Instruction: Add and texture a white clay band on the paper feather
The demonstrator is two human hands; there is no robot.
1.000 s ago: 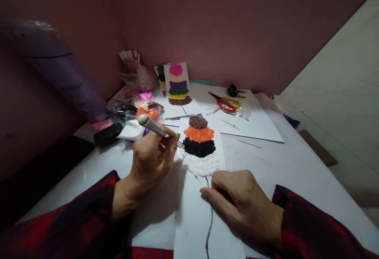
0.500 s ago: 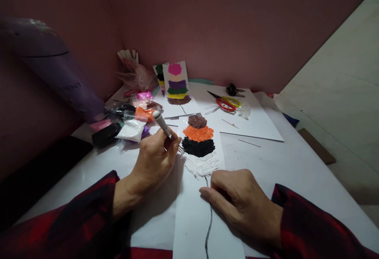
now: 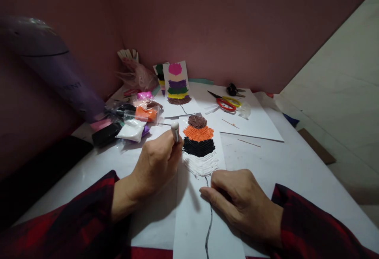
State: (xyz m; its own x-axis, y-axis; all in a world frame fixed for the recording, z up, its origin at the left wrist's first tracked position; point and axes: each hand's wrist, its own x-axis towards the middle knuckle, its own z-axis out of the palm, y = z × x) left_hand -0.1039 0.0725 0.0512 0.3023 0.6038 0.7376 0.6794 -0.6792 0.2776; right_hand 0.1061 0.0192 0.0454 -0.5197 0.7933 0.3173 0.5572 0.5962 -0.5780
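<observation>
My left hand [image 3: 160, 160] is closed around a slim tool with a pale, patterned handle [image 3: 175, 131], which stands nearly upright beside the left edge of the clay layers. Its tip is hidden. Brown clay [image 3: 197, 122], orange clay [image 3: 198, 133], black clay [image 3: 199, 147] and ridged white clay [image 3: 201, 163] are stacked down a white card [image 3: 192, 219]. A dark drawn line [image 3: 209, 227] runs below them. My right hand [image 3: 241, 199] rests on the card just under the white layer, fingers curled, thumb pointing left; I cannot make out anything in it.
Bags of coloured clay [image 3: 132, 128] lie at the left, near a leaning purple bottle [image 3: 65, 69]. A finished striped card [image 3: 177, 85] leans at the back. Scissors [image 3: 225, 103], keys [image 3: 233, 89] and thin sticks [image 3: 248, 143] lie at the right.
My left hand has shifted slightly right, and the tool has tilted from leaning left to nearly upright. The fork-like tip seen earlier is now hidden. My right hand has stayed in place.
</observation>
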